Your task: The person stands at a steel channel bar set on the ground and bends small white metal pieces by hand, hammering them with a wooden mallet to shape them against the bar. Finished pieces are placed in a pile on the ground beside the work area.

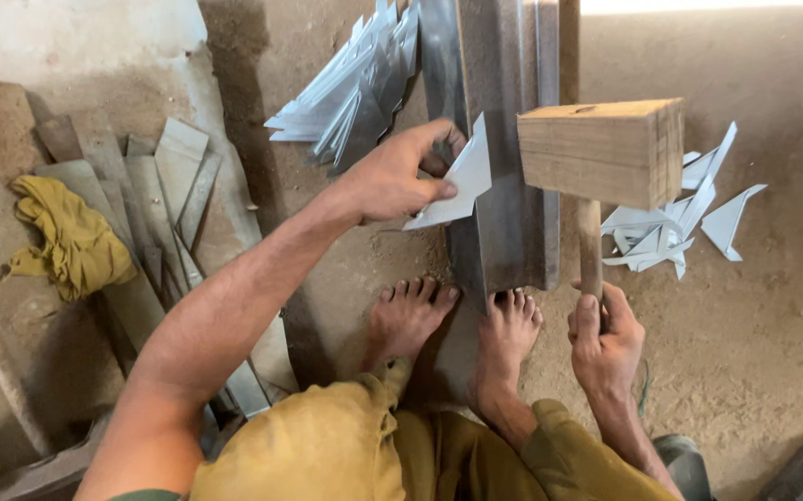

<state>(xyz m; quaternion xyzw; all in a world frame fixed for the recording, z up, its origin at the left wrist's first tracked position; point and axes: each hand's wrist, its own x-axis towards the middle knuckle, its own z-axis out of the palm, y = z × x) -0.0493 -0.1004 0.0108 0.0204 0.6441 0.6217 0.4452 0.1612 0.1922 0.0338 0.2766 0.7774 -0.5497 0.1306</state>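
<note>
Left hand [392, 176] pinches a sheet-metal piece [457, 181] against the steel rail's [503, 186] edge; right hand [605, 339] grips the wooden mallet [605, 153], head raised above it. Mid-forming, I'd say: the strike needs the piece steady, fingers clear.

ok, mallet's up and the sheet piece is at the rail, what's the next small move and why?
Probably bring the wooden mallet down on the metal sheet piece. The right hand holds the mallet raised above the steel rail, while the left hand pinches the piece against the rail's edge. Fingers sit close, so the strike should land clear of them.
</note>
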